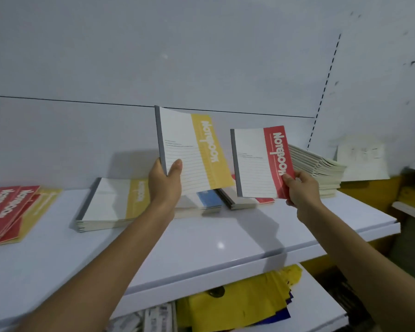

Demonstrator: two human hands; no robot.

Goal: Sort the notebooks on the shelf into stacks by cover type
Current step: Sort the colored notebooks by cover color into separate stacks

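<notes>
Above white shelf (213,238), yellow-band notebook (192,149) upright in my left hand (164,180): thumb on cover, fingers curled behind spine edge. Red-band notebook (256,164) upright in my right hand (300,188), pinched at lower right corner. Both held clear of shelf. Yellow-band stack (110,202) flat, just left of my left wrist. Blue-band stack (209,199) low between my hands. Fanned cream pile (319,168) behind right hand. Red notebooks (7,207) loose at far left.

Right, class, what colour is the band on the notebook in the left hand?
The band is yellow; head view shows it.
</notes>
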